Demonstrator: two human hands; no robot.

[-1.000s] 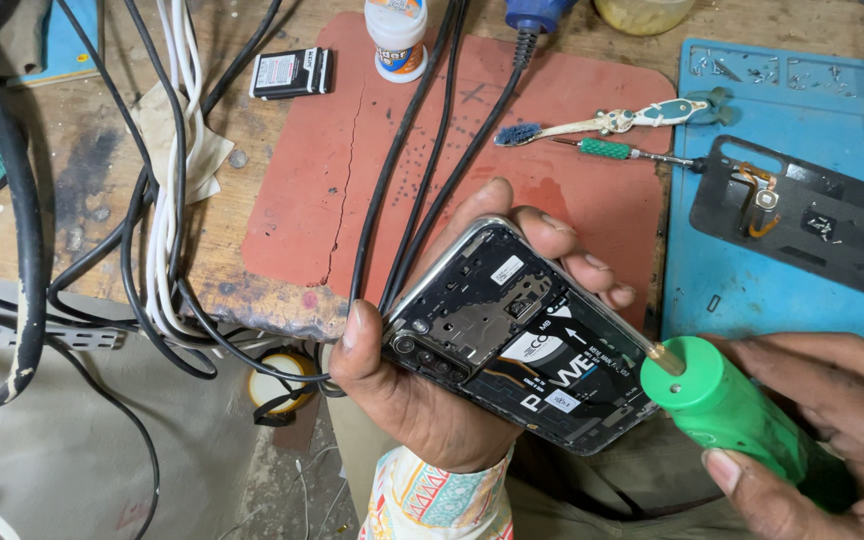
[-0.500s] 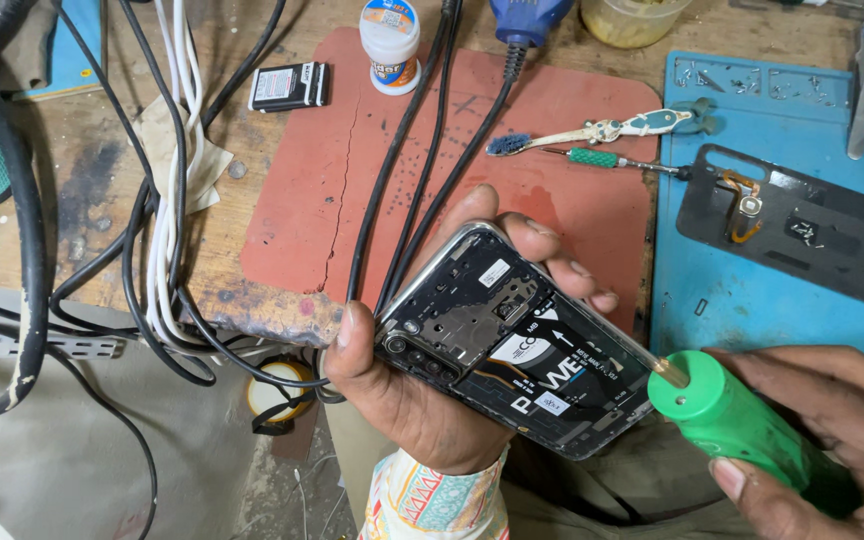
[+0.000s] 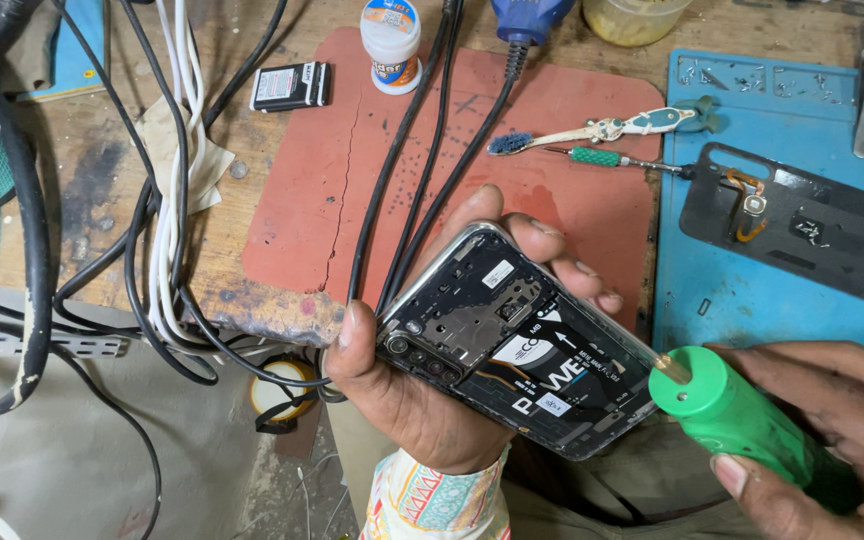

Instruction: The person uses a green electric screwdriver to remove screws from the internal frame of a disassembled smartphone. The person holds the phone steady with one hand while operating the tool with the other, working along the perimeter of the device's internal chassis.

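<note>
Change since the frame half a second before: little. I saw my left hand (image 3: 422,400) still cradling the opened smartphone (image 3: 517,345), and the green electric screwdriver (image 3: 742,415) still at its lower right edge; the view had slid slightly, so the bench things sat a touch lower in frame.

Item 1, one smartphone, back cover off, battery and black shield plates exposed, held tilted over the near edge of the workbench (image 3: 102,170), my left thumb on its camera end and fingers curled round the far side.

Item 2, one green screwdriver, gripped in my closed right hand (image 3: 832,440), its brass tip touching the phone's frame.

Item 3, one red work mat (image 3: 332,190) at the middle of the bench.

Item 4, one blue repair mat (image 3: 752,290) at the right edge, carrying one black phone back cover (image 3: 822,235) with its fingerprint flex.

Item 5, one toothbrush (image 3: 592,130) and one small green-handled screwdriver (image 3: 607,157), side by side across the join of the two mats.

Item 6, one white jar (image 3: 390,42) at the far edge of the red mat.

Item 7, one loose black battery (image 3: 290,86) just left of that mat.

Item 8, three black cables (image 3: 422,170) crossing the red mat toward the phone.
</note>
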